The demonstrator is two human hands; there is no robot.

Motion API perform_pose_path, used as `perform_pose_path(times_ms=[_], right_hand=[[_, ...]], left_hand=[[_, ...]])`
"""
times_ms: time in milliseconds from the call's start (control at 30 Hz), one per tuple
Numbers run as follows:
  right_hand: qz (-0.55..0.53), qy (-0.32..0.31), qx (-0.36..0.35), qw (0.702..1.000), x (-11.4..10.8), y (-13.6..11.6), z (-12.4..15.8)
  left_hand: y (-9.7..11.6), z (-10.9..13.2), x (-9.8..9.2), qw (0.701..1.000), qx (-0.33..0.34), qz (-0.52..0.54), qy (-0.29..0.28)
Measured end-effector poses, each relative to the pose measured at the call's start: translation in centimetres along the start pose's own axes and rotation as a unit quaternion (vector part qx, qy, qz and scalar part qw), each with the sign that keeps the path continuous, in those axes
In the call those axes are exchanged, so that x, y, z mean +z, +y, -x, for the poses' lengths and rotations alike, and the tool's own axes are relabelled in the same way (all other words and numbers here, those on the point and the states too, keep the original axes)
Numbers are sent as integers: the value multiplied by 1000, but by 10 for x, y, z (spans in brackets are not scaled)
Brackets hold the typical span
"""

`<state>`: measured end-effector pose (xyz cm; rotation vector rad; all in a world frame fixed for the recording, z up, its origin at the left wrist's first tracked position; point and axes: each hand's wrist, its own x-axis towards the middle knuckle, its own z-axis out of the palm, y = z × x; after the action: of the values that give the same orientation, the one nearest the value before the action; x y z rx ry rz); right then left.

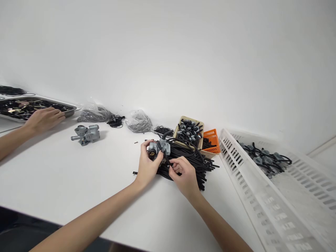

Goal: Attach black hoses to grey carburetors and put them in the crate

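Note:
My left hand (147, 167) is closed around a small grey metal carburetor (158, 147), holding it just above a pile of short black rubber hoses (195, 160) on the white table (65, 175). My right hand (184, 175) is beside it, with thumb and fingers pinched on a black hose at the carburetor's underside. A black hose loops out from the top of the part.
A second grey carburetor (86, 134) lies at left. Another person's hand (43, 119) rests by a metal tray (71, 109) of dark parts. Plastic bags (138, 121), a beige box (189, 130), an orange basket (212, 140) and a white slotted crate (252, 175) with finished parts stand along the back and right.

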<state>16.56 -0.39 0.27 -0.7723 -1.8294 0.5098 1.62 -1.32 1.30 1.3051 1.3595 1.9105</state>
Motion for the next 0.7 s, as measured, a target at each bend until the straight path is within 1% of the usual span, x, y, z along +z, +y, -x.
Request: perform_pose_path(times_ms=[67,200,400,567,700], right_hand=[[12,20,-25,999,-1,1,0],[-3,25,-59,998,0,5,1],[-48,37,-47,997,6,12,7],[-107,23,-26,994,9,10,11],[-70,26,-45,996,8,9,11]], left_hand=[[1,0,0,1000,-9,5,-3],[3,1,1,999,-31,17,-3],[5,3,1,997,-58,45,-28],[6,4,1,995,-71,66,-35],[4,4,1,993,-75,79,-35]])
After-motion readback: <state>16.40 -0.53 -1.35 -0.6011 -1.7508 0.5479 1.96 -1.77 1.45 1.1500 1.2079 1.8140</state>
